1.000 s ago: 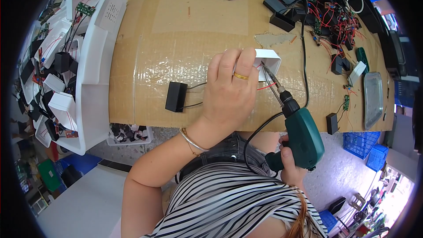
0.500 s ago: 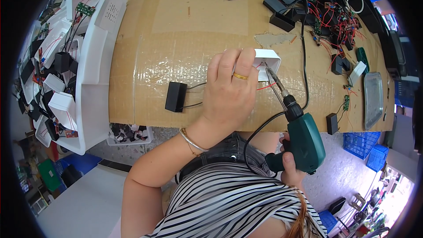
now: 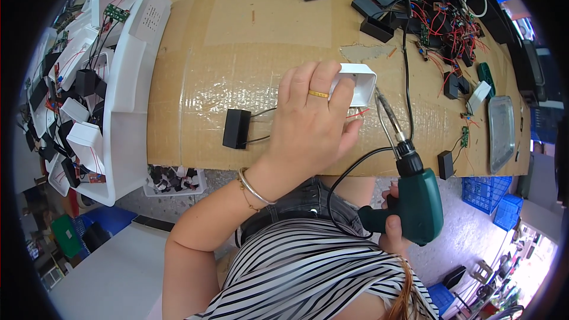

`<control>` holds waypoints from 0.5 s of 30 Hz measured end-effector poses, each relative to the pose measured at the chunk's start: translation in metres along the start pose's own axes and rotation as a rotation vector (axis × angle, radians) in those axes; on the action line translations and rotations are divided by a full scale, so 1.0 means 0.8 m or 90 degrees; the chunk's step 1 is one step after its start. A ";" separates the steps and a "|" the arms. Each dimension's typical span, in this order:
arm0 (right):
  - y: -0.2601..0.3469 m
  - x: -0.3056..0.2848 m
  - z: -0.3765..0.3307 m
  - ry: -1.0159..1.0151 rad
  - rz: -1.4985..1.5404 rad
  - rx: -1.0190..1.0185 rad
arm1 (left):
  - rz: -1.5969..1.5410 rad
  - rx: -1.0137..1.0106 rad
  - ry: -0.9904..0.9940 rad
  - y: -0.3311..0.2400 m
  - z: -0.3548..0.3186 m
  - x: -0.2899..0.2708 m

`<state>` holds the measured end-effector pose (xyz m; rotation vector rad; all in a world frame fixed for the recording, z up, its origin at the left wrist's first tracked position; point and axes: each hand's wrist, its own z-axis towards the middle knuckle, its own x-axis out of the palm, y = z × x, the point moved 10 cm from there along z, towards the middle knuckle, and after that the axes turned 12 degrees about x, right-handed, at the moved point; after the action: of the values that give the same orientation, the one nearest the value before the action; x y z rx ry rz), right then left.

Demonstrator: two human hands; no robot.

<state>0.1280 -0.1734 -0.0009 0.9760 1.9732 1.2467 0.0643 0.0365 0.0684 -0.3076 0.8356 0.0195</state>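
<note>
My left hand (image 3: 311, 115) is closed on a small white plastic housing (image 3: 364, 86) with an open side, just above the cardboard surface. A red wire (image 3: 357, 113) sticks out beside its lower edge. My right hand (image 3: 393, 234) grips the handle of a green soldering gun (image 3: 418, 210); its metal tip, with a thin tube beside it, points up near the housing's right edge, apart from it. To the left of my left hand lies a black box (image 3: 237, 129), whose two black leads run under that hand. Most of the housing's left part is hidden by my fingers.
At the left stands a white bin (image 3: 127, 101) full of housings, boards and wires. A heap of black boxes and red-wired boards (image 3: 441, 24) covers the far right. A metal tray (image 3: 502, 136) lies at the right edge. The gun's black cord (image 3: 407, 71) crosses the cardboard-covered table (image 3: 204, 71).
The soldering gun has pulled back down and to the right, its tip leaving the inside of the white housing. My left thumb now shows below the housing, which has shifted slightly.
</note>
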 end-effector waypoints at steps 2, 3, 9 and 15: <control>0.004 -0.003 -0.004 -0.016 0.012 0.002 | -0.040 0.006 0.009 0.000 0.000 0.000; 0.003 -0.005 -0.006 -0.024 0.004 0.016 | -0.046 0.002 0.017 0.001 0.000 0.002; -0.006 -0.007 -0.005 -0.005 0.001 0.044 | 0.000 0.013 -0.016 0.007 -0.003 0.008; -0.029 -0.002 0.006 0.056 -0.079 0.064 | 0.071 0.028 -0.015 -0.002 -0.002 0.011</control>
<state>0.1270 -0.1792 -0.0236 0.8442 2.1483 1.1487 0.0690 0.0332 0.0614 -0.2179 0.8280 0.1088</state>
